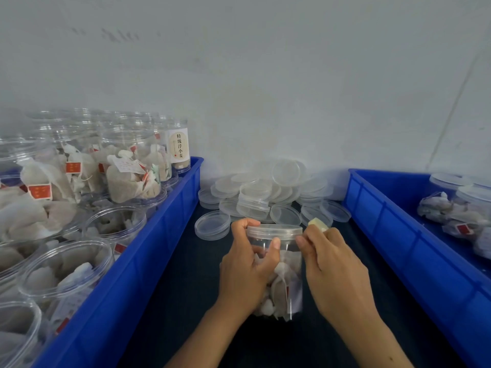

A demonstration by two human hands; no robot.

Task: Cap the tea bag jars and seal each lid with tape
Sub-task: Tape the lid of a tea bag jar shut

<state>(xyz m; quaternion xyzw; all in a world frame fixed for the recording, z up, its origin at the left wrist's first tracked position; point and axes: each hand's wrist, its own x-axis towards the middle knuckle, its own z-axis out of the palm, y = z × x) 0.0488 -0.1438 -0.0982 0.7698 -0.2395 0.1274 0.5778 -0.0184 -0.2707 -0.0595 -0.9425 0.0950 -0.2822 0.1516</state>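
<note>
Low in the centre of the frame, a jar (279,272) of tea bags stands on the dark counter (186,301), its lid (275,230) already on. The left hand (247,269) grips the jar, thumb across the front wall and fingers curled up over the lid's left edge. The right hand (337,266) pinches something at the lid's right rim, and a small yellowish roll of tape (317,223) peeps out above its knuckles. The tape itself is clear, so I cannot tell how much, if any, lies on the seam.

The step in hand looks like sealing. To do it well, the left grip should hold the jar steady and turn it, while the right keeps the tape taut and level, half on the lid's skirt, half on the jar wall, so the strip bridges the joint without wrinkles. The lid should be seated squarely first.

At the left of the frame, a blue bin (170,221) holds many filled jars (125,181), mostly uncapped. Spare lids (265,192) are heaped just behind the hands, against the wall. A second bin (398,235) at the right holds a few capped jars (467,205). Much of the task looks still ahead.
</note>
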